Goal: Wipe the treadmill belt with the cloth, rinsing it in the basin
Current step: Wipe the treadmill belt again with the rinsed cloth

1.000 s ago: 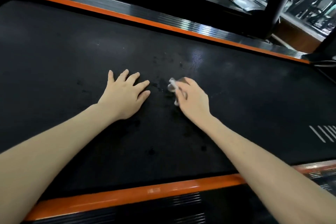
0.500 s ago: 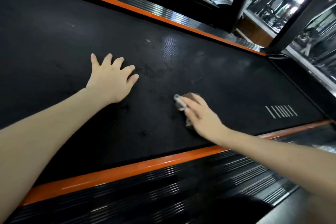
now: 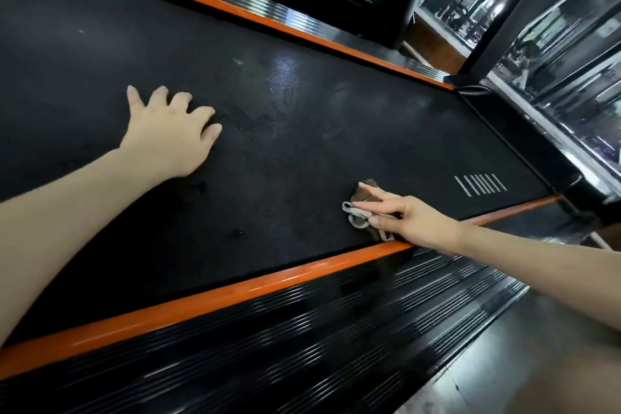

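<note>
Right of centre, beside the near orange rail (image 3: 262, 282), the cloth (image 3: 364, 210) is pressed onto the belt (image 3: 302, 144) under the straight fingers of the right hand (image 3: 416, 223), the left hand (image 3: 168, 134) is spread flat at centre left, and the cloth is judged soft, limp, best held bunched.

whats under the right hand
Under the right hand lies a brown cloth with a pale edge, pressed on the treadmill belt. Its front part shows; whatever lies beneath the palm is covered.
</note>
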Action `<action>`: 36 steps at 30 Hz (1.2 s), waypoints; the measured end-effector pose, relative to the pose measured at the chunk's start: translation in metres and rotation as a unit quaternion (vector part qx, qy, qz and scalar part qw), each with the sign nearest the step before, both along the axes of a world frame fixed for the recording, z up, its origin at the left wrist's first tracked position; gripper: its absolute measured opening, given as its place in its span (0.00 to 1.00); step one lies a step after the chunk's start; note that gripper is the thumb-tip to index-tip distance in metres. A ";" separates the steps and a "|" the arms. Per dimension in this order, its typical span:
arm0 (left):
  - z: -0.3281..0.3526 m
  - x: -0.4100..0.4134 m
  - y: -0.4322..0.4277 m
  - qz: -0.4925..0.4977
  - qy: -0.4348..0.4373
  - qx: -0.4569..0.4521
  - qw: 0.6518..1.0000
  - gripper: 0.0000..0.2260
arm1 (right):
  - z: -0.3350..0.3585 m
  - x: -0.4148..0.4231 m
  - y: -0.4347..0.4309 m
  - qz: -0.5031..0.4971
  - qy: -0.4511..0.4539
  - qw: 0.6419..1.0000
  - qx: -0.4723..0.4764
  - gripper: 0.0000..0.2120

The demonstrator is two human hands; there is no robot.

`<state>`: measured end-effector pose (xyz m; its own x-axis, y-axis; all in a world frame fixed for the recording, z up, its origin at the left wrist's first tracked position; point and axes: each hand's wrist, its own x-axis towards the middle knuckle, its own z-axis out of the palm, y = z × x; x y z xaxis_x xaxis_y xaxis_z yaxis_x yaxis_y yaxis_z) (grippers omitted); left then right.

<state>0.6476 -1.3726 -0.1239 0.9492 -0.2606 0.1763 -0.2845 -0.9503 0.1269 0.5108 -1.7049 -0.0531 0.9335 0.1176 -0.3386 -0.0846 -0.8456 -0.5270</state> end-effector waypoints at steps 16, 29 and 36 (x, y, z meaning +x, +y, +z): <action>0.002 -0.004 0.000 0.009 -0.013 0.000 1.000 0.21 | -0.033 0.035 0.095 0.351 -0.142 0.923 0.073 0.11; 0.003 -0.008 -0.005 0.023 -0.028 0.010 0.999 0.26 | -0.035 0.039 -0.005 0.274 -0.128 0.948 0.100 0.14; 0.006 -0.008 -0.006 0.023 -0.020 0.005 1.000 0.29 | -0.049 0.041 0.108 0.398 -0.226 0.883 0.110 0.11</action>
